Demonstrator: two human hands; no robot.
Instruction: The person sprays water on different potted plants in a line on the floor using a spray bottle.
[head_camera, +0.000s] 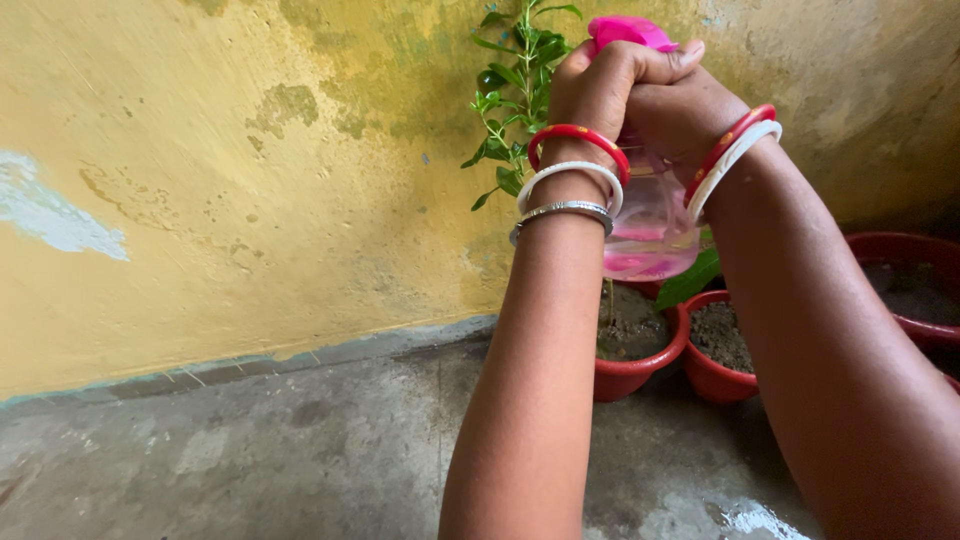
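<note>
Spray bottle (650, 225), clear with pink cap, clasped by left hand (600, 85) and right hand (690, 100) above red pots (630, 375). Risk: stacked grip slips, bottle drops onto plant (515, 100), snapping stems.

Both forearms rise from the lower edge of the frame toward the upper middle. The left hand (600, 85) and the right hand (690, 105) are closed together there, fingers curled, wrists bent and touching.

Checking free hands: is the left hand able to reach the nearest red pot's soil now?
Probably not: the left hand is wrapped with the right hand around the pink spray bottle, above the red pot.
</note>
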